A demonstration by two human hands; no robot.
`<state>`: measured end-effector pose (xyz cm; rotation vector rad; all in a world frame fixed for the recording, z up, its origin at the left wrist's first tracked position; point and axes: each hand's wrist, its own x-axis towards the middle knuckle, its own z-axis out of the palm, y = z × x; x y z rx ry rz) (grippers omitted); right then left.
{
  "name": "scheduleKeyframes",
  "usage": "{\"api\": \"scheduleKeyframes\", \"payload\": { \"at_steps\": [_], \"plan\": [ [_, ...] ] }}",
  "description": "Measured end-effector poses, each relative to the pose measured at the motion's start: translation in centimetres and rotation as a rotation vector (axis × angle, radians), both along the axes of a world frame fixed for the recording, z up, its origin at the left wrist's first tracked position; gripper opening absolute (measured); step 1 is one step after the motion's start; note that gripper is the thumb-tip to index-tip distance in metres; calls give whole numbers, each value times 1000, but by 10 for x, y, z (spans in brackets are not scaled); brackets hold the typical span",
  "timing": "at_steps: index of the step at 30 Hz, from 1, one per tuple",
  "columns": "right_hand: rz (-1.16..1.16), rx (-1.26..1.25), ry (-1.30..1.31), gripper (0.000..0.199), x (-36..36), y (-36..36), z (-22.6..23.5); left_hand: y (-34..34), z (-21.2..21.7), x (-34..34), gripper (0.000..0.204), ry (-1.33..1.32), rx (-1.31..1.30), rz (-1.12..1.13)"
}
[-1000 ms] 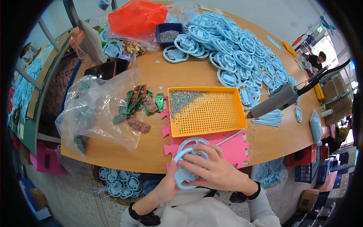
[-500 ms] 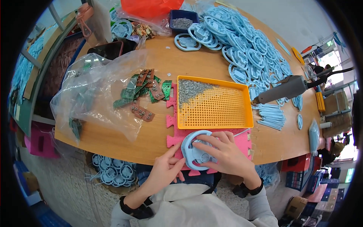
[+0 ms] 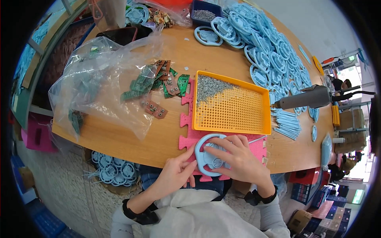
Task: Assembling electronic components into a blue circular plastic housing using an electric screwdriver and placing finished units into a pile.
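Note:
A light-blue plastic toy steering wheel (image 3: 211, 160) lies near the table's front edge, on a pink foam mat (image 3: 258, 150). The thumb and forefinger of my left hand (image 3: 175, 173) close on its left rim. From the right, my right hand (image 3: 247, 163) curls over the wheel, fingers across its far rim and hub, holding it. The hand covers most of the wheel's right side. A thin light-blue stick (image 3: 258, 139) lies just beyond my right hand. Behind the wheel stands a yellow perforated tray (image 3: 238, 115) with small metal screws heaped in its far left corner.
A grey electric screwdriver (image 3: 305, 98) points at the tray's right side. Light-blue sticks (image 3: 287, 125) lie below it. Many blue wheels (image 3: 274, 55) pile up behind. Left are circuit boards (image 3: 171, 84) and a clear plastic bag (image 3: 107, 87). A dark-blue bin (image 3: 205, 16) holds metal pieces.
The whole view has shifted, so the table's things sit further right and higher. Both hands keep hold of the wheel, their grip almost the same.

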<state>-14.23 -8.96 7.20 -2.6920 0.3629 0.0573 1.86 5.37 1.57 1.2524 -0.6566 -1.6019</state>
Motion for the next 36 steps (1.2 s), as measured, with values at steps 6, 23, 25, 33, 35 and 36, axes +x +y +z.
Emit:
{"api": "scheduleKeyframes", "payload": {
  "at_steps": [6, 23, 25, 33, 35, 36],
  "plan": [
    [-33, -5, -17, 59, -1, 2, 1, 0, 1, 1, 50, -11, -7, -29],
    [-15, -6, -90, 79, 4, 4, -30, -33, -3, 4, 49, 232, 55, -122],
    [-2, 1, -84, 79, 8, 2, -31, -34, -8, 3, 48, 289, 104, -113],
    [-8, -28, -79, 81, 10, 7, -39, -31, -11, 0, 41, 231, 80, -138],
    [-3, -22, -50, 81, 9, 8, -39, -31, -9, -2, 41, 203, 81, -125],
    [-4, -20, -50, 81, 9, 7, -40, -33, -9, -3, 41, 208, 84, -105]
  ]
}}
